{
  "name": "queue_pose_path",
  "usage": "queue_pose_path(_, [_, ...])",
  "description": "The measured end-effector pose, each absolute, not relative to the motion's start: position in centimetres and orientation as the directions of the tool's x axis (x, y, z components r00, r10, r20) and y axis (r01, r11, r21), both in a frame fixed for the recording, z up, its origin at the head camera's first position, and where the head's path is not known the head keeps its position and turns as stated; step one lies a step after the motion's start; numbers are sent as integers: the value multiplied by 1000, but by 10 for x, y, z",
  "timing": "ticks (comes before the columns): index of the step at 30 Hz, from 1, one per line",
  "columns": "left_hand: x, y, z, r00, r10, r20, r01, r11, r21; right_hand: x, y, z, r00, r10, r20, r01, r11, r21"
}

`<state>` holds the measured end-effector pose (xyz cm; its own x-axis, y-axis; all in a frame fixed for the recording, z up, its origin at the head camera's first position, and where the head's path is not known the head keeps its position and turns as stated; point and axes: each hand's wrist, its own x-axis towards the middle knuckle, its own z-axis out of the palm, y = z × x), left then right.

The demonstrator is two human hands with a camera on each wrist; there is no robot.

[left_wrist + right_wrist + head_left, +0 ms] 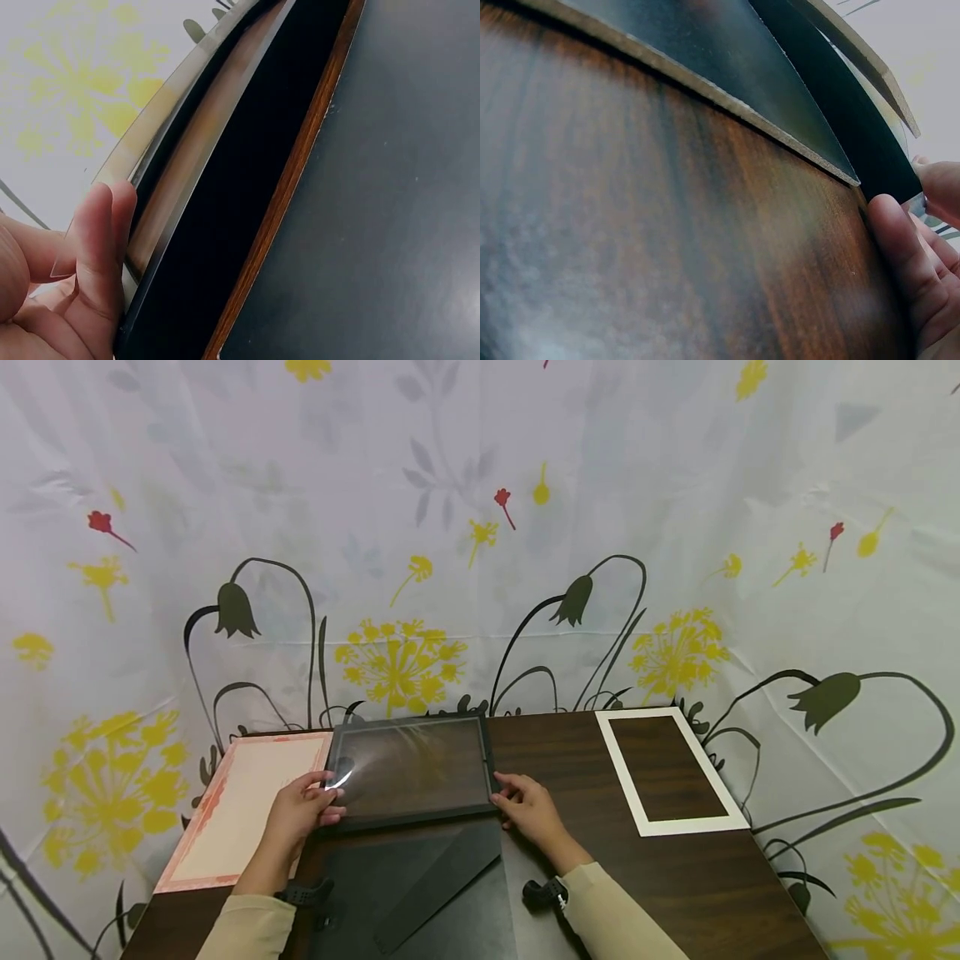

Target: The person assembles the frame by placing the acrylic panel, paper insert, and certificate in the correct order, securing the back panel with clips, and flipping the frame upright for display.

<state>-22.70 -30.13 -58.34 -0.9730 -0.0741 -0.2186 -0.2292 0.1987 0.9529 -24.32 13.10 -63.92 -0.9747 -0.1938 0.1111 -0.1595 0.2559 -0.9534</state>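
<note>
A black picture frame lies face up on the table, with a clear plastic sheet over its opening. My left hand pinches the sheet's left edge between thumb and fingers. In the left wrist view, the sheet bows up past the frame's side. At the frame's right side, my right hand seems to pinch the sheet's other edge, close against the frame's corner. A dark backing board with a stand leg lies nearer to me, below the frame.
To the left lies a cream paper with a pinkish-orange border. A white mat with a rectangular opening lies on the right of the dark wooden table. Behind the table hangs a flower-patterned curtain.
</note>
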Motion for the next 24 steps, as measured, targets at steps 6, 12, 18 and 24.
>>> queue_pose_path(6, [-228, -298, -583, -974, -90, -209, -225, 237, 945, -242, 131, -637, -973, -196, 121, -167, 240, -956])
queue_pose_path(12, [-226, -295, -580, -972, -95, -214, -231, 247, 941, -241, 132, -637, -972, -195, 131, -179, 254, -950])
queue_pose_path(18, [-226, -291, -577, -978, -86, -191, -208, 324, 923, -243, 132, -638, -973, -193, 128, -178, 264, -948])
queue_pose_path(24, [-226, -285, -574, -983, -113, -144, -181, 473, 862, -244, 130, -638, -979, -174, 103, -149, 277, -949])
